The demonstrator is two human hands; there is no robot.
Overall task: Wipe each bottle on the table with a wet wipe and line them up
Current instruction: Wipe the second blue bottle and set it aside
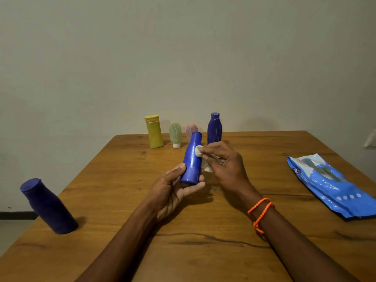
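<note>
My left hand (173,190) grips the base of a shiny blue bottle (192,157) and holds it above the table, neck tilted away from me. My right hand (223,165) pinches a crumpled white wet wipe (199,151) against the bottle's right side. Along the table's far edge stand a yellow bottle (154,132), a pale green tube (175,135), a pink tube (191,129) partly hidden behind the held bottle, and a dark blue bottle (214,128). Another dark blue bottle (48,206) stands at the near left.
A blue pack of wet wipes (329,186) lies flat on the right side of the wooden table (203,251). A plain wall rises behind the table's far edge. The left table edge runs close to the near-left bottle.
</note>
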